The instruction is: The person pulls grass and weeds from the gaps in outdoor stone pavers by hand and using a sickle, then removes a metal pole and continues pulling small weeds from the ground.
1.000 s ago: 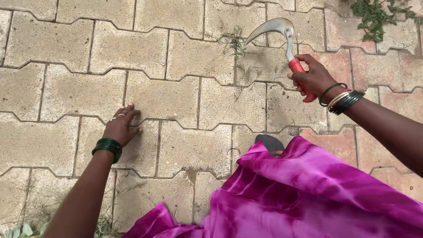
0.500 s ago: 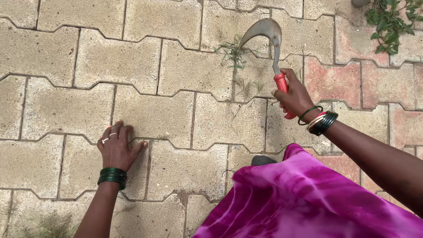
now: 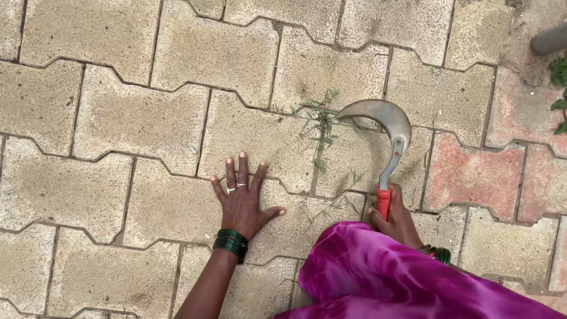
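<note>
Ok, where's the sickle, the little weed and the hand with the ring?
sickle (image 3: 387, 121), head view, on the curved blade.
weed (image 3: 322, 121), head view, on its leaves.
left hand (image 3: 243, 201), head view, on its back.

The right hand has swung the sickle down from mid-air, its curved blade now hooked at the weed in the paving joint. The left hand has shifted closer, fingers spread flat.

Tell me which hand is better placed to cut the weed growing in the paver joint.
Right. The right hand grips the sickle, whose blade tip sits beside the weed. The left hand lies flat on the pavers, empty.
</note>
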